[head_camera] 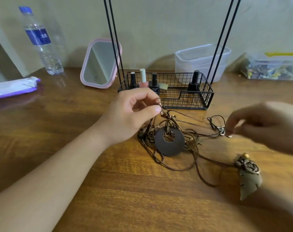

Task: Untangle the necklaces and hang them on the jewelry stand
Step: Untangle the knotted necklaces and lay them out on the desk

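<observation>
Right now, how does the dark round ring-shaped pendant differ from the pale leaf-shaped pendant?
The dark round ring-shaped pendant is a disc with a hole; the pale leaf-shaped pendant is long and pointed. The ring sits in the tangle of cords below the left hand; the leaf lies apart, nearer the right hand. Both hang on brown cords.

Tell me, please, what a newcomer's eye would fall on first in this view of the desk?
Most likely the tangle of brown cord necklaces at the centre of the wooden table, with its dark ring pendant. The left hand pinches cords above it, while the blurred right hand pinches a small metal piece to the right. Behind stands the black wire jewelry stand, holding nail polish bottles.
</observation>
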### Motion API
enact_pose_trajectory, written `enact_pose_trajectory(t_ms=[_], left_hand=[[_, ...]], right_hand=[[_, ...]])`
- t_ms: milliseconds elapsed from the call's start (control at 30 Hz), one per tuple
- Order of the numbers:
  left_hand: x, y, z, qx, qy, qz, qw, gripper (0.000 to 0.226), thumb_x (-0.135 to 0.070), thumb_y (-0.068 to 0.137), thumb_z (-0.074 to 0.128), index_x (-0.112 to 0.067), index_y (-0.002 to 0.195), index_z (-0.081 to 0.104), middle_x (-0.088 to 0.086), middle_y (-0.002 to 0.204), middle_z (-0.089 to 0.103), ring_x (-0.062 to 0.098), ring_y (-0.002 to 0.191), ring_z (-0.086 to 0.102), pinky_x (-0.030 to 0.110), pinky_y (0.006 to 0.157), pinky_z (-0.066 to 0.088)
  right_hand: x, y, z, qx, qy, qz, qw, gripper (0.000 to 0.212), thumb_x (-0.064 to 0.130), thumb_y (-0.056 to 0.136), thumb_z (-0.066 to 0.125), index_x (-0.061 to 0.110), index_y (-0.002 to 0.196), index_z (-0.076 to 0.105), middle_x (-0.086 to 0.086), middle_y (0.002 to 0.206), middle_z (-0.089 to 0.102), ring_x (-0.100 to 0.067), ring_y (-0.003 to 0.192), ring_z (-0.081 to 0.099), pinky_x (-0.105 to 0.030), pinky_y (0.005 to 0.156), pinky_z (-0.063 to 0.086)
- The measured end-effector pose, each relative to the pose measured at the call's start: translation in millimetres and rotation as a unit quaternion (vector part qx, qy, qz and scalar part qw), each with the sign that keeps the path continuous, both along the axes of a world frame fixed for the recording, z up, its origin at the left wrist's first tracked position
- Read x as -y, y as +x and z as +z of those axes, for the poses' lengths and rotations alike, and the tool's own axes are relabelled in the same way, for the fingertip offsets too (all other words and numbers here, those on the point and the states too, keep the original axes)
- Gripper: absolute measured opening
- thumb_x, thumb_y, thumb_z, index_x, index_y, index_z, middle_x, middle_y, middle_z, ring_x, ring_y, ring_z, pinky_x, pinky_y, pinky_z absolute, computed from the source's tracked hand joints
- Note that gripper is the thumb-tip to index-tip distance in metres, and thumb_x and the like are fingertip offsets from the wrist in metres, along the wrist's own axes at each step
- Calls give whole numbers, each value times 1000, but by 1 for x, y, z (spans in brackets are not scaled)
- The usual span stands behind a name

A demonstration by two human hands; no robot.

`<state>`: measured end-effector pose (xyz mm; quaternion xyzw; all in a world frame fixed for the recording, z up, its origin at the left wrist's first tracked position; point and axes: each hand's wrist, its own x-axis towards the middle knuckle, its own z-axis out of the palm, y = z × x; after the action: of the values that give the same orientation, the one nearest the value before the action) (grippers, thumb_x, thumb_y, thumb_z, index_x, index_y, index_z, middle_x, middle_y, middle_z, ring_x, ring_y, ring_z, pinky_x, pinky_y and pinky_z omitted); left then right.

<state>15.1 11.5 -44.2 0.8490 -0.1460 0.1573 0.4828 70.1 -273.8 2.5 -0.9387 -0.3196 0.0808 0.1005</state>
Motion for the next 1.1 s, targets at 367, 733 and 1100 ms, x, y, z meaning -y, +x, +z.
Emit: enact_pose_trajectory(t_ms=[367, 733, 1100], left_hand=[[-4, -1, 7, -62, -183, 10, 981, 14, -12, 82, 51, -17, 76, 63, 1, 68, 60, 14, 66, 53, 21, 49, 35], [-17, -4, 20, -145, -122, 71, 979, 14, -4, 87, 67, -17, 82, 68, -4, 62, 56, 7, 57, 48, 12, 45, 35], [-17, -6, 14, -12, 237, 182, 954, 26, -10, 76, 60, -34, 87, 61, -18, 95, 54, 2, 91, 53, 29, 82, 44]], right_hand=[[-41, -43, -5, -92, -19, 138, 986, 53, 86, 76, 26, 40, 82, 52, 25, 75, 56, -4, 65, 52, -18, 52, 38], [-40, -45, -13, -190, -73, 152, 967, 72, 92, 69, 20, 40, 75, 69, 15, 72, 65, -7, 65, 62, -18, 56, 46], [-62, -68, -19, -45, -154, 140, 977, 49, 70, 90, 16, 31, 86, 46, 7, 78, 48, -6, 65, 41, -22, 63, 34]])
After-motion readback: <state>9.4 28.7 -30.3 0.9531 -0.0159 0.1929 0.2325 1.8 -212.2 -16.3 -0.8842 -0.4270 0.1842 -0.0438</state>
